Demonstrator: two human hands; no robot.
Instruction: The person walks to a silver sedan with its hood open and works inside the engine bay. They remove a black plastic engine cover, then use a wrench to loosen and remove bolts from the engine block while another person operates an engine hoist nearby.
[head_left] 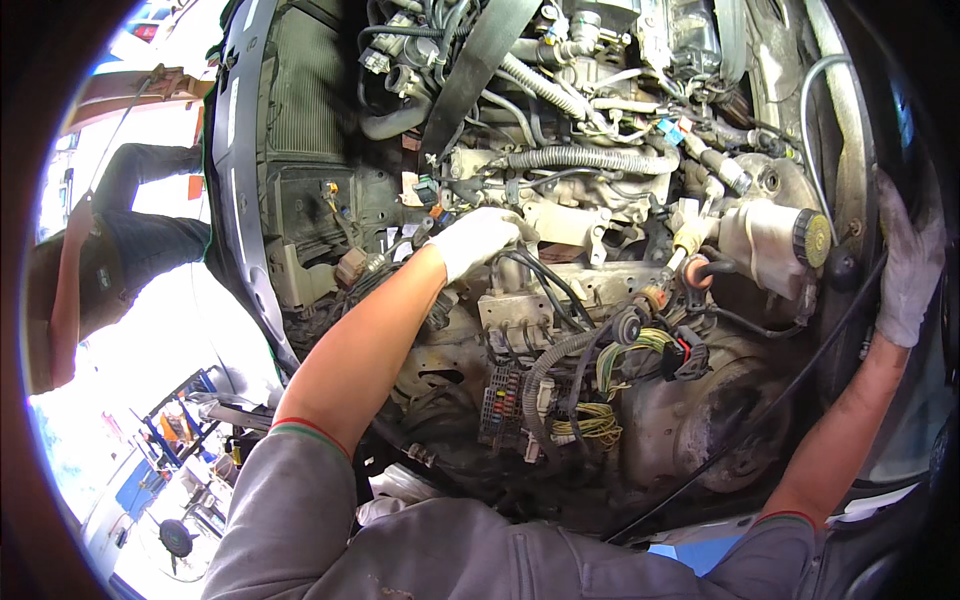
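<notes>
I look down into an open car engine bay (560, 300) crowded with hoses and wiring. My left hand (478, 238), in a white glove, reaches into the middle of the bay and closes around a part beside a metal bracket (565, 225); what it grips is hidden by the glove. My right hand (908, 268), also gloved, rests flat on the dark edge of the body (850, 150) at the right, fingers spread, holding nothing. A black cable (800, 370) runs below it.
A white fluid reservoir with a yellow cap (775, 240) stands at the right. A corrugated hose (590, 158) crosses the top. Loose wire bundles and connectors (590, 400) hang near the front. Another person in dark clothes (120, 250) stands at the left, beside the front panel (235, 150).
</notes>
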